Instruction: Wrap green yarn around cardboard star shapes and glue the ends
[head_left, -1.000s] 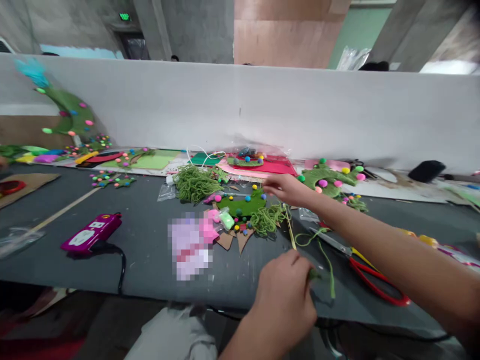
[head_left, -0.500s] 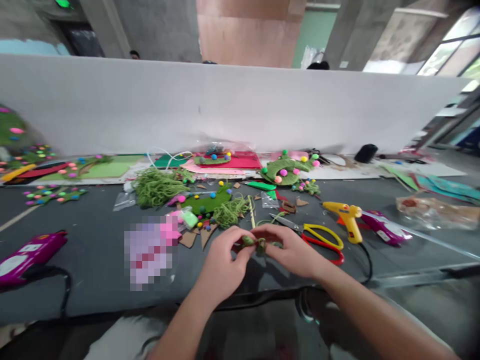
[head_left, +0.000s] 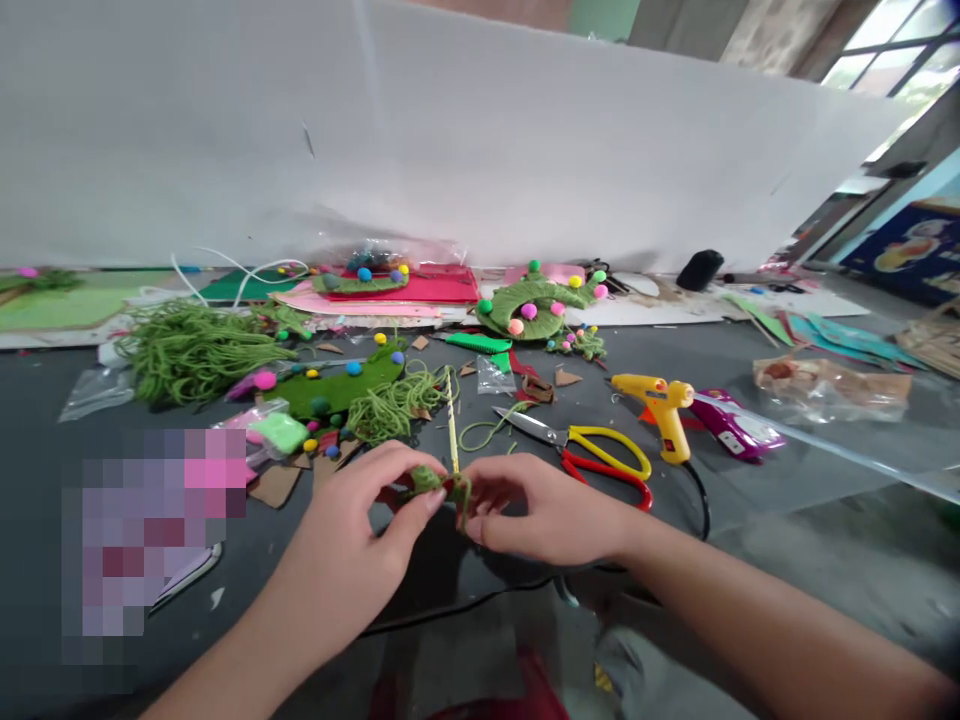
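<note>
My left hand is closed, with thumb and fingers pinching a small green yarn-wrapped piece. A loose strand of green yarn hangs from its right end, and the curled fingers of my right hand are closed at that strand. A bit of red shows between the hands; what it belongs to is hard to make out. Just beyond the fingers lie a thin pale-yellow stick and a tangle of green yarn. Scissors with one yellow and one red handle lie right of the stick.
A yellow glue gun and a purple device lie to the right. Green pieces with pompoms, a yarn heap and cardboard scraps are spread about. A white panel stands behind; a blurred-out packet is at left.
The view has turned right and come closer, so the table things sit further left. My right fingers have drawn slightly away from the left ones, with the yarn strand between them.
</note>
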